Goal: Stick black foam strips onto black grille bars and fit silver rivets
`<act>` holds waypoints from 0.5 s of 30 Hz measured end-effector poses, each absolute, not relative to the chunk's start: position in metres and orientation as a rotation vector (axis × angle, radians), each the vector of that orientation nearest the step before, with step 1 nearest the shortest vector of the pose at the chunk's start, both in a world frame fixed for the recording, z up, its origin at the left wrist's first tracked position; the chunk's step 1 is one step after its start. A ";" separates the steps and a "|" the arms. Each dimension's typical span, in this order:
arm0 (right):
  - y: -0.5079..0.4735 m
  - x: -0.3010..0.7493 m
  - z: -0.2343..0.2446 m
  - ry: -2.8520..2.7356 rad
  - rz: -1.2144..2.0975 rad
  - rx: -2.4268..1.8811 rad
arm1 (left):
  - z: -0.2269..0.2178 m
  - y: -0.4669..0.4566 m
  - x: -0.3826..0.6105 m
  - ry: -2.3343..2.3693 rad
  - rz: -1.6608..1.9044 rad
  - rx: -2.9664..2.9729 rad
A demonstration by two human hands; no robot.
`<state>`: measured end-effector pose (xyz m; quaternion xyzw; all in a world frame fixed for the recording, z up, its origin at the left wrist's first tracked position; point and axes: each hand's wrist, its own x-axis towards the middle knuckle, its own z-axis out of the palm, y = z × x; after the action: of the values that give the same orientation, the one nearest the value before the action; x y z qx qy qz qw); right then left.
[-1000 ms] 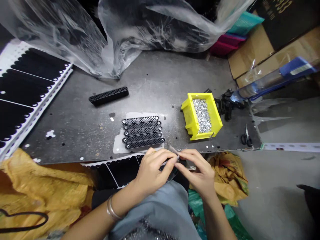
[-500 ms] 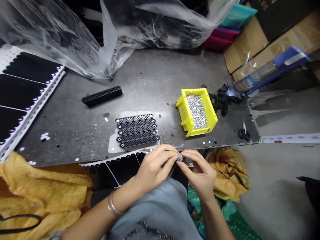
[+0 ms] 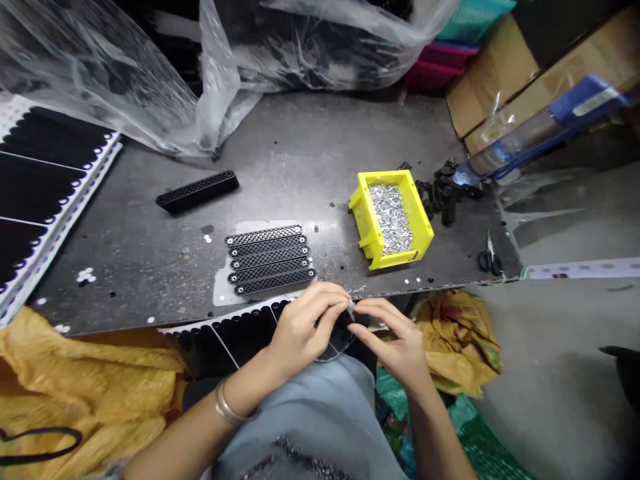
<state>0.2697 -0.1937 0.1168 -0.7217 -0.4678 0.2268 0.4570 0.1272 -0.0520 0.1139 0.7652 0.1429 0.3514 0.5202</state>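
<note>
My left hand (image 3: 309, 321) pinches a small whitish, translucent piece (image 3: 351, 310) between thumb and fingertips, just past the bench's front edge. What kind of piece it is I cannot make out. Close beside it is my right hand (image 3: 395, 340), its thumb and fingers apart; whether a fingertip touches the piece I cannot tell. Beyond my left hand, several black lattice-patterned plastic bars (image 3: 269, 261) lie side by side on the bench. A yellow bin (image 3: 371, 230) full of small shiny metal parts (image 3: 391, 217) stands beyond my right hand.
Another black bar (image 3: 198, 192) lies farther back on the dark bench (image 3: 300, 143). Scissors (image 3: 490, 257) and black parts (image 3: 450, 193) lie at the right, by a blue-capped clear bottle (image 3: 530, 137). Sheets of black strips (image 3: 45, 173) lie left. Clear plastic (image 3: 320, 53) covers the back.
The whitish piece has turned and stays in my left fingertips. My right thumb and fingers have come apart from it. The view has shifted slightly.
</note>
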 end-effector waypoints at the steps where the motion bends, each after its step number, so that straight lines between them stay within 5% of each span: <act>1: -0.195 0.272 0.116 -1.159 0.591 -1.792 | 0.114 -0.051 0.127 0.350 0.840 1.833; 15: -0.210 0.297 0.117 -1.322 0.708 -1.714 | 0.104 -0.056 0.131 0.260 0.771 1.862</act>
<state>0.2972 -0.2103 0.1171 -0.6834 -0.5273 0.2822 0.4188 0.1307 -0.0558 0.1040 0.7787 0.1088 0.3227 0.5269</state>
